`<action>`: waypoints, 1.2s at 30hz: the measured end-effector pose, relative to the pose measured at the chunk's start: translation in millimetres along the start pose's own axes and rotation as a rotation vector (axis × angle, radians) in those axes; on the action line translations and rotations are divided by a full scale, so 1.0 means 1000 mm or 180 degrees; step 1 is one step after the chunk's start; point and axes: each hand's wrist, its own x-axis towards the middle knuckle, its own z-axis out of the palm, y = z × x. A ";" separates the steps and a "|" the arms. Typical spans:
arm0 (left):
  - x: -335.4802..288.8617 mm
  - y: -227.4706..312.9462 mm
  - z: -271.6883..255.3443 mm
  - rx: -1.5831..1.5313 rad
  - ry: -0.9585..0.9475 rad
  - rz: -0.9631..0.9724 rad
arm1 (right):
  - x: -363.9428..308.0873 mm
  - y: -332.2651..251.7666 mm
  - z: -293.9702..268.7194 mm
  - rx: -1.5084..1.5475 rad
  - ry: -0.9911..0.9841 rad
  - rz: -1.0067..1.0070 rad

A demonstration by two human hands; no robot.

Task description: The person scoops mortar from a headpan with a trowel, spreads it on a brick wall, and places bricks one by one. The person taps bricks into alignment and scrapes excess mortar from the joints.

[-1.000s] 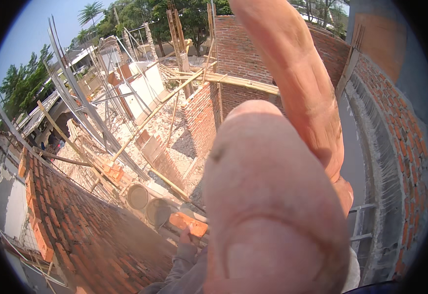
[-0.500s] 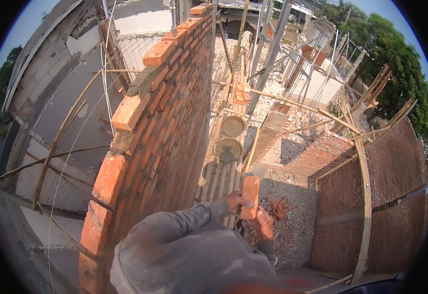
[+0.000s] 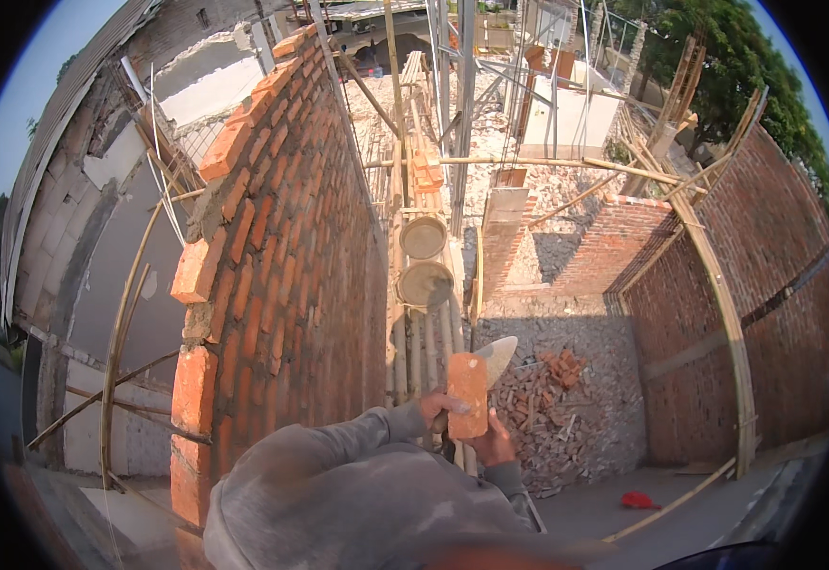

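Note:
An orange-red brick (image 3: 468, 391) stands on end in front of my chest, above the bamboo poles. My left hand (image 3: 440, 407) grips its left side, thumb across the face. At its lower right edge is my right hand (image 3: 498, 441), fingers closed and partly hidden. A trowel (image 3: 500, 359) shows its pale, pointed blade beyond the brick's upper right edge. Its handle is hidden behind the brick, in line with my right hand. To my left rises a brick wall (image 3: 291, 247) with a stepped top, grey mortar showing on some steps.
Two round tubs (image 3: 424, 239) of grey material stand on the bamboo scaffold (image 3: 421, 347), with stacked bricks (image 3: 425, 173) beyond. Far below on the right lies a heap of broken bricks (image 3: 557, 375). A bamboo rail (image 3: 528, 161) crosses ahead; another brick wall (image 3: 733, 323) stands at right.
The view has turned, so the tubs and wall top appear further left. More of the trowel blade shows beside the brick. Both hands stay at the brick.

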 end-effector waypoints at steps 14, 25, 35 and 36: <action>0.029 0.048 0.035 0.2681 0.0020 -0.0263 | 0.085 -0.039 0.002 -0.2994 0.0557 -0.2010; -0.169 0.241 0.107 0.3101 0.1412 0.1461 | 0.037 0.008 -0.125 0.0464 0.1580 -0.0196; -0.314 0.376 0.067 0.4896 0.4652 0.1957 | 0.021 0.071 -0.124 0.0226 0.1079 0.0893; -0.323 0.385 0.059 0.4894 0.4779 0.1961 | 0.029 0.071 -0.118 0.0189 0.1107 0.0935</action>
